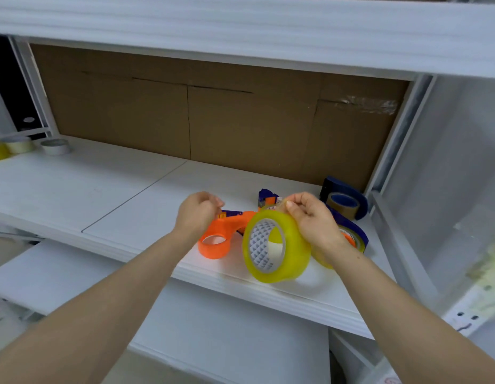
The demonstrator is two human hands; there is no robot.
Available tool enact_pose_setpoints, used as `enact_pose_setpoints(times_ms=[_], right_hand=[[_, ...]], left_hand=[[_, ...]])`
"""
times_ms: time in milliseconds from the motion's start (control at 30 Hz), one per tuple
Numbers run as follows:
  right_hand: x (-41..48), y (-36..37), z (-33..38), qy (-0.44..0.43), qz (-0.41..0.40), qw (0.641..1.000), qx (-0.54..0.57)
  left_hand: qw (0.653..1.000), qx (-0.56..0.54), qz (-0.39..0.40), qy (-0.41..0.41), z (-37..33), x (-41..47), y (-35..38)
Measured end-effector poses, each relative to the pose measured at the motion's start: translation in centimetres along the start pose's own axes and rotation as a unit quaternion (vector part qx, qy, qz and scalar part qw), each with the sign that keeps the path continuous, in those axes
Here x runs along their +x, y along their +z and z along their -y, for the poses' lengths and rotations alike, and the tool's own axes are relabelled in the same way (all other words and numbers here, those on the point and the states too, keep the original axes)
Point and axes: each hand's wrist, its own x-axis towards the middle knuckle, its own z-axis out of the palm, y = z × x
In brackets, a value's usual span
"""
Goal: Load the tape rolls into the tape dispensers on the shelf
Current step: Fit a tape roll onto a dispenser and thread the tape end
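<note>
Yellow tape roll (276, 246) under right-hand fingers (297, 207)

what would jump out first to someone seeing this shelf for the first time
The big yellow tape roll held in the right hand at the shelf's front edge grabs the eye first. Just left of it lies the bright orange dispenser, with the left hand closed above its handle. Behind, at the right back corner, a blue dispenser already carries a brown roll.

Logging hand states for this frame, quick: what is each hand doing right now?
Left hand: closed in a pinch above the orange dispenser; anything between the fingers cannot be told.
Right hand: closed on the yellow tape roll.
</note>
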Motion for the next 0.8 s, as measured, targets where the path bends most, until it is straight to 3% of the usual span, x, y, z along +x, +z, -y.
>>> enact_pose_setpoints(times_ms=[100,167,233,267,300,367,433,467,533,600,800], right_hand=[[0.1,-0.4,-0.5,0.015,-0.014,1.0,-0.024],[0.0,-0.4,-0.7,0.029,-0.023,0.999,-0.03],[-0.1,-0.5,-1.1,0.043,-0.036,0.998,-0.03],[-0.1,-0.6,-1.3,0.047,-0.043,0.997,-0.031],[-0.1,-0.7,-1.5,0.05,-0.05,0.997,-0.031],[-0.1,-0.9,-1.7,0.062,-0.067,0.996,-0.02],[0.0,-1.1,-1.8,0.072,-0.088,0.994,-0.001],[0.0,-1.1,-1.8,0.074,-0.097,0.993,0.004],[0.2,-0.9,-1.6,0.07,-0.113,0.991,0.01],[0.3,-0.5,-1.3,0.066,-0.125,0.99,0.021],[0.9,1.0,-0.5,0.065,-0.157,0.984,0.062]], left_hand=[[0.959,0.255,0.088,0.09,2.6,-0.4,0.1],[0.881,0.433,0.143,0.124,4.2,-0.8,1.1],[0.823,0.529,0.14,0.156,5.1,-1.0,1.7],[0.819,0.534,0.135,0.159,5.1,-1.0,1.7],[0.833,0.516,0.127,0.155,5.1,-0.8,1.6],[0.902,0.399,0.102,0.127,4.2,-0.5,1.4],[0.979,0.172,0.089,0.056,2.3,-0.3,1.3],[0.994,0.056,0.087,0.019,1.2,-0.5,1.3],[0.991,-0.081,0.095,-0.042,-0.4,-0.9,1.4],[0.981,-0.141,0.111,-0.073,-1.2,-1.2,1.7],[0.974,-0.163,0.141,-0.066,-1.9,-3.1,3.0]])
